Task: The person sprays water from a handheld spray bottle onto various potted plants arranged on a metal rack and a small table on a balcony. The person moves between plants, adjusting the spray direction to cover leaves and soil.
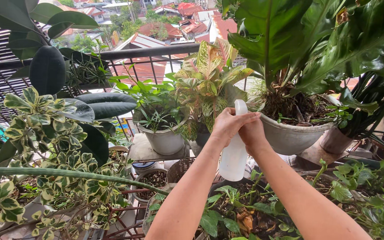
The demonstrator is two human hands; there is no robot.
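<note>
A white plastic spray bottle (pixel 233 156) is held upright at the middle of the head view, above a dark pot of green plants. My left hand (pixel 229 123) is closed over its top, fingers wrapped across the nozzle. My right hand (pixel 252 133) grips the bottle's upper part from the right, behind the left hand's fingers. Both forearms reach in from the bottom edge. Just beyond the bottle stands a plant with pink and green patterned leaves (pixel 207 73).
A grey pot (pixel 290 135) with a large-leaved plant sits at right. A smaller white pot (pixel 164 140) stands on a slab at centre. A variegated shrub (pixel 54 146) fills the left. A metal balcony railing (pixel 143 52) runs behind, rooftops beyond.
</note>
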